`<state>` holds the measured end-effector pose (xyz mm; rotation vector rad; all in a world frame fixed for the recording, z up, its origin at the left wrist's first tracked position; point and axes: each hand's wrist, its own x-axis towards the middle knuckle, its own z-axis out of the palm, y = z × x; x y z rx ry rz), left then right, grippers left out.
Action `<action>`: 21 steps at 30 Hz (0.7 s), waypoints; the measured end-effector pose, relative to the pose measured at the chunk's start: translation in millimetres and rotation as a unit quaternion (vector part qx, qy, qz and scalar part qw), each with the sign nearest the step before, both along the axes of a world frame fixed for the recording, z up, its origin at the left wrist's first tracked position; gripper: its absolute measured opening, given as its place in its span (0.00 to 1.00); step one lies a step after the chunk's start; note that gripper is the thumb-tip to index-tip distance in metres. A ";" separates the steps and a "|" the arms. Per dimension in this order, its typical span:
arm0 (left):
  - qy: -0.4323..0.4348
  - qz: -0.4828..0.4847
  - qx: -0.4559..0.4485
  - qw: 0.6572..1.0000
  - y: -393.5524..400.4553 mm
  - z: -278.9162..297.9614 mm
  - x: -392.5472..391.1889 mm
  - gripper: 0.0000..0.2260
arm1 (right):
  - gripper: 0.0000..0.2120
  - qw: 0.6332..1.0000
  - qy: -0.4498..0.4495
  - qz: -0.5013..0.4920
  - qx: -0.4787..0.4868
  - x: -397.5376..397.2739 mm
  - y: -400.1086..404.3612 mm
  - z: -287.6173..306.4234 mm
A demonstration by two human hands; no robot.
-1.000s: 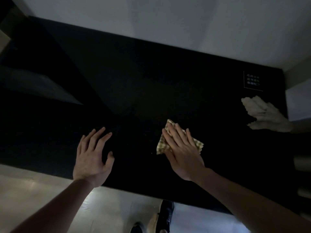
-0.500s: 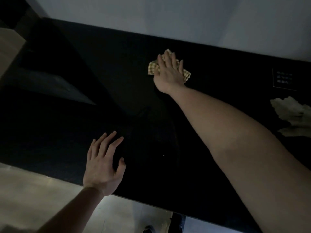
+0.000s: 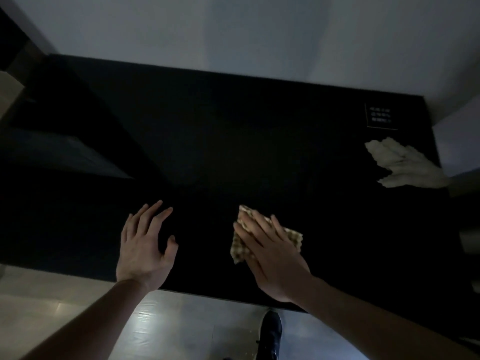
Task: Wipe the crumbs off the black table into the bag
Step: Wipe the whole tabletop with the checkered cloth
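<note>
Under the right hand point(image 3: 272, 253) lies a small checked cloth point(image 3: 240, 249), pressed flat on the black worktop point(image 3: 233, 152). The fingers are straight and lie on top of the cloth; they do not curl round it. The cloth looks soft, thin and light. It will bend and bunch up easily, so a flat palm in the middle should keep it spread out while it slides. The cloth corners stick out past the fingers on both sides.

Just left of that hand, the left hand point(image 3: 145, 245) rests open on the worktop with its fingers spread. It holds nothing.

The crumbs are too small and the light too dim to see them. I cannot tell how many are left.

The worktop is dark, smooth and a bit shiny, so the cloth should glide well on it. Its near edge runs just below both wrists, with pale floor point(image 3: 181, 328) and a dark shoe point(image 3: 271, 331) beyond it.

Far to the right of the right hand, near the worktop's right edge, lies a pale crumpled thing point(image 3: 405, 165). It may be the bag, soft and floppy, but I cannot be sure. Past it sits a small label point(image 3: 380, 116) with white writing. A plain light wall point(image 3: 233, 35) stands behind the far edge.
</note>
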<state>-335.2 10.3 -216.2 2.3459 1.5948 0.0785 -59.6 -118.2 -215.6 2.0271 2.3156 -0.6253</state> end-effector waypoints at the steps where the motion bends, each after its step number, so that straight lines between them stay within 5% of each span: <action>1: 0.000 0.000 0.000 1.000 -0.4 0.1 0.3 0.28 | 0.30 1.000 0.002 -0.009 0.001 8.4 -7.3 -0.7; 6: -0.004 0.002 0.004 1.000 -0.3 -1.3 1.4 0.28 | 0.31 0.989 -0.024 -0.142 0.021 78.0 24.0 -13.1; 13: -0.019 0.005 0.014 1.000 -0.8 -3.9 2.2 0.29 | 0.30 0.930 -0.064 -0.362 0.009 168.0 114.4 -17.4; 16: -0.008 0.001 0.017 1.000 0.1 -5.6 0.8 0.29 | 0.31 0.931 -0.079 -0.355 0.015 140.0 102.2 -18.0; 21: -0.012 0.008 0.014 1.000 -2.0 -2.1 2.5 0.30 | 0.31 0.979 -0.013 -0.203 0.022 50.6 2.9 -7.0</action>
